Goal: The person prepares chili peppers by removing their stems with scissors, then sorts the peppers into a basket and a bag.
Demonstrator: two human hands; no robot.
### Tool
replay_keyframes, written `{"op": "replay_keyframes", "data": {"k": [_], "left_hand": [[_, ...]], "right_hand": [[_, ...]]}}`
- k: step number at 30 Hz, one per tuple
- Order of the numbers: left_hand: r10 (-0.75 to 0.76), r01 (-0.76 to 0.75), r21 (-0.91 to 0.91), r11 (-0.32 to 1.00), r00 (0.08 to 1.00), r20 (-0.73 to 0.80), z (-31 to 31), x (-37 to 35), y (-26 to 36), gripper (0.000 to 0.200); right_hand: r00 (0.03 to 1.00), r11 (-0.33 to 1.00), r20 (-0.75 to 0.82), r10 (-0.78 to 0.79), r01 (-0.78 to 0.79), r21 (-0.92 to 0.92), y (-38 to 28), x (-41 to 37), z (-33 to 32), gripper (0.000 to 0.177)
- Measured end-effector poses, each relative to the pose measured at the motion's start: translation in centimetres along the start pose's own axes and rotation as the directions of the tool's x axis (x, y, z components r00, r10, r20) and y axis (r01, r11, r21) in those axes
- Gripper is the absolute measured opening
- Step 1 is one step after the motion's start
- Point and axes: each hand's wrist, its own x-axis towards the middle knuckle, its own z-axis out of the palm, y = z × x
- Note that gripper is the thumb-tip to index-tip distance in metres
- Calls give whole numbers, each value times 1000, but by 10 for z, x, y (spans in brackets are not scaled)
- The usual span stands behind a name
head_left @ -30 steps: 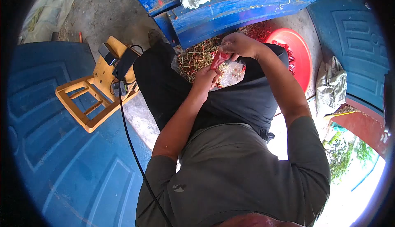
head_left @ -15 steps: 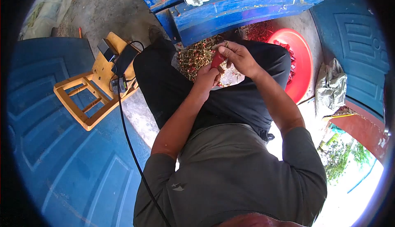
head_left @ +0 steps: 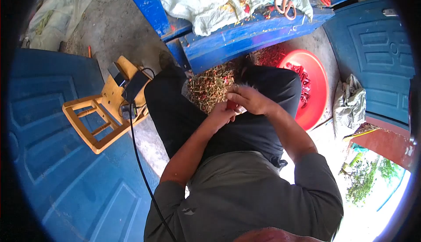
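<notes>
A red chili pepper (head_left: 232, 105) is held between my two hands, low over my lap. My left hand (head_left: 220, 115) is closed around its lower part. From the right, my right hand (head_left: 251, 100) bends over the upper end, thumb and fingers closed on it. Much of the pepper is hidden by the fingers. Just beyond my hands, between my knees, lies a heap of chili stems and bits of red (head_left: 209, 86).
A red basin (head_left: 322, 88) with dried red chilies stands by my right knee. Ahead is a blue bench (head_left: 258, 40) bearing a white sack (head_left: 188, 0) and scissors (head_left: 285, 8). A wooden chair (head_left: 107, 110) with devices stands left; a black cable (head_left: 140, 167) runs to me.
The view has tilted, so the scene sits lower and more of the bench top shows. My right hand has folded further over the pepper, and less red is visible.
</notes>
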Motion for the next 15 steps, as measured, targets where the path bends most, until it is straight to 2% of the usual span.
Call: {"op": "replay_keyframes", "data": {"k": [1,2,3,5,7,9,11,13,14,15], "left_hand": [[0,-3,117,993,1000,24,0,1,-2,8],[-1,-10,232,973,999,48,1,2,-4,10],[12,-25,234,972,998,54,1,2,-4,10],[33,-29,116,993,999,-33,-1,2,-3,12],[60,-58,75,995,998,-31,0,3,-2,15],[38,-35,31,999,997,-73,2,1,2,17],[19,-16,74,997,999,-50,-3,-1,9,19],[62,-57,101,993,997,-43,-7,-1,13,17],[80,-76,108,991,996,-38,-8,-2,16,17],[62,-56,102,993,997,-50,-8,-4,17,17]], "right_hand": [[998,996,4,64,-64,61,0,-3,1,36],[998,998,-38,55,-55,11,0,-8,2,35],[998,999,-45,51,-51,-1,-2,-10,6,35],[986,999,-168,-4,-4,-49,-1,-13,16,32],[982,1000,-190,-5,6,4,4,-11,22,29],[967,995,-248,-54,33,-90,7,-10,30,27],[959,997,-282,-33,11,-80,7,-13,38,27],[882,969,-444,-158,53,-240,22,-12,44,29],[873,986,-470,-128,60,-156,30,-12,46,33],[868,983,-475,-145,69,-173,29,-13,44,33]]}}
